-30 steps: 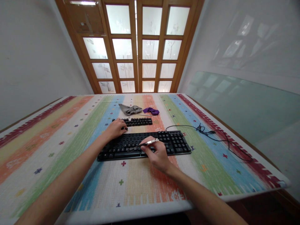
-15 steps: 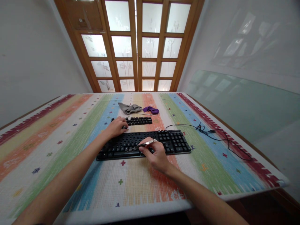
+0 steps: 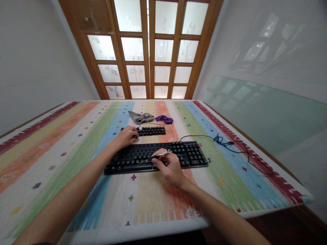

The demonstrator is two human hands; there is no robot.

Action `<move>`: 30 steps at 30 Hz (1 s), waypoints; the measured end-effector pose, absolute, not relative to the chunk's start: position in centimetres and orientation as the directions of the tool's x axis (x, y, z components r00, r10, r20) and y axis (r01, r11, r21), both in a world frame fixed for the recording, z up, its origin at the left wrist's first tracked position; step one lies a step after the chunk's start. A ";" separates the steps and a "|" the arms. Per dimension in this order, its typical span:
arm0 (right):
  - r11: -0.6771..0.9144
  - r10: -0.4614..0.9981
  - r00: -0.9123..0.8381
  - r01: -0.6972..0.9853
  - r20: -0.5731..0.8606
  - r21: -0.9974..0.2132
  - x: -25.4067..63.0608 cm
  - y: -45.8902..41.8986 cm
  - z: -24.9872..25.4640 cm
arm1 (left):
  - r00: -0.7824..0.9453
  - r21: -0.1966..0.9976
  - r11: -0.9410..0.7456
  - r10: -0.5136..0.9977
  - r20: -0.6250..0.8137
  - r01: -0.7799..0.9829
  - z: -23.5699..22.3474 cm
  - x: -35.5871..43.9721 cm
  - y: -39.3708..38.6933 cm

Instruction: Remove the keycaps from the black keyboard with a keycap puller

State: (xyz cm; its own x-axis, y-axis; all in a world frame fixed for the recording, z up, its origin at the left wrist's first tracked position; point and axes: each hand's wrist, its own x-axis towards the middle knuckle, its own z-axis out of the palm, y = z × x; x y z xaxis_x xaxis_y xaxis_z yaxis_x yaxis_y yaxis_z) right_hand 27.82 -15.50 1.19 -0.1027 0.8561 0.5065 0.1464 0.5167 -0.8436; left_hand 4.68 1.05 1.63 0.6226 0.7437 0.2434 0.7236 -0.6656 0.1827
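Note:
A black keyboard [image 3: 190, 157] lies across the table in front of me. Much of its left and middle part shows bare key stems, while keycaps sit on its right part and front rows. My right hand [image 3: 170, 169] is closed around a wire keycap puller [image 3: 160, 154], whose thin wire loops reach left over the front rows. Beyond the keyboard, loose black keycaps [image 3: 154, 130] stand in rows on the cloth. My left hand [image 3: 127, 136] is at the left end of these rows, fingers pinched on a dark keycap partly hidden under them.
Behind the loose keycaps lie a crumpled grey cloth [image 3: 141, 117], a purple cloth [image 3: 164, 119] and a thin rod [image 3: 155, 124]. The keyboard's black cable [image 3: 224, 143] trails to the right. A striped tablecloth [image 3: 153, 197] covers the table; glazed wooden doors [image 3: 150, 64] stand behind.
The view has shifted very slightly. Both hands stay nearly in place, the left at the loose keycaps and the right with the keycap puller over the keyboard.

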 end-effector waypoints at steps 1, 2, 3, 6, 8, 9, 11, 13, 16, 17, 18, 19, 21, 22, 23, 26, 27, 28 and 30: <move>0.514 0.858 -0.102 0.144 0.504 -0.845 27.8 -15.5 1.1 | 0.619 0.185 -0.662 0.747 0.243 0.726 1.7 4.7 1.0; 0.514 0.858 -0.099 0.140 0.504 -0.847 27.8 -15.4 1.1 | 0.613 0.190 -0.657 0.751 0.243 0.729 1.7 4.6 1.0; 0.512 0.859 -0.096 0.136 0.503 -0.848 27.8 -15.4 1.1 | 0.607 0.197 -0.652 0.756 0.245 0.733 1.7 4.6 0.9; 0.495 0.869 -0.086 0.132 0.488 -0.859 27.8 -15.5 1.2 | 0.587 0.206 -0.639 0.766 0.263 0.741 1.5 4.3 0.8; 0.477 0.879 -0.081 0.126 0.470 -0.870 27.7 -15.5 1.3 | 0.581 0.191 -0.636 0.766 0.277 0.748 1.3 4.1 0.8; 0.468 0.884 -0.082 0.120 0.461 -0.876 27.7 -15.5 1.2 | 0.578 0.178 -0.634 0.765 0.283 0.752 1.2 4.0 0.8; 0.447 0.894 -0.084 0.111 0.439 -0.888 27.7 -15.5 1.1 | 0.571 0.154 -0.627 0.767 0.293 0.764 1.1 3.8 0.7; 0.422 0.906 -0.081 0.119 0.415 -0.899 27.7 -15.5 1.0 | 0.561 0.139 -0.618 0.771 0.301 0.774 1.1 3.7 0.5; 0.401 0.916 -0.064 0.134 0.396 -0.906 27.8 -15.3 0.9 | 0.547 0.133 -0.606 0.777 0.313 0.784 1.3 3.9 -0.1; 0.399 0.917 -0.063 0.133 0.394 -0.907 27.8 -15.3 0.9 | 0.542 0.133 -0.603 0.778 0.318 0.787 1.4 3.9 -0.4; 0.397 0.918 -0.064 0.129 0.392 -0.909 27.8 -15.3 0.9 | 0.538 0.135 -0.601 0.777 0.325 0.787 1.5 3.9 -0.8; 0.395 0.919 -0.067 0.125 0.390 -0.910 27.8 -15.2 0.9 | 0.537 0.140 -0.604 0.774 0.335 0.784 1.6 3.9 -1.2; 0.386 0.922 -0.070 0.116 0.380 -0.915 27.8 -15.1 0.8 | 0.536 0.163 -0.618 0.762 0.364 0.769 1.7 3.9 -2.2; 0.374 0.927 -0.075 0.106 0.368 -0.921 27.7 -15.1 0.8 | 0.535 0.183 -0.628 0.755 0.378 0.757 1.8 3.8 -2.8; 0.356 0.933 -0.082 0.092 0.349 -0.930 27.7 -15.0 0.7 | 0.532 0.207 -0.635 0.751 0.390 0.745 1.8 3.7 -3.3; 0.294 0.952 -0.105 0.067 0.286 -0.954 27.6 -14.7 0.4 | 0.529 0.287 -0.647 0.752 0.394 0.707 1.7 3.6 -5.0; 0.281 0.956 -0.110 0.071 0.273 -0.957 27.5 -14.5 0.2 | 0.527 0.308 -0.649 0.752 0.397 0.695 1.6 3.7 -5.5; 0.277 0.957 -0.110 0.082 0.267 -0.957 27.5 -14.4 0.1 | 0.524 0.325 -0.652 0.751 0.402 0.685 1.5 3.8 -5.9; 0.281 0.957 -0.113 0.107 0.269 -0.954 27.5 -14.1 -0.1 | 0.512 0.347 -0.656 0.747 0.424 0.670 1.2 4.0 -6.4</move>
State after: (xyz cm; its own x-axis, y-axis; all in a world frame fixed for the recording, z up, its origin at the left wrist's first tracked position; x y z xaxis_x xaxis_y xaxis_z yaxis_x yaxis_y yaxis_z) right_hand 27.46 -14.11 -0.12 -0.1134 0.9565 0.2686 0.1068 0.2806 -0.9539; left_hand 4.02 -6.42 1.21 0.5117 0.7473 0.4240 0.6701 -0.6559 0.3474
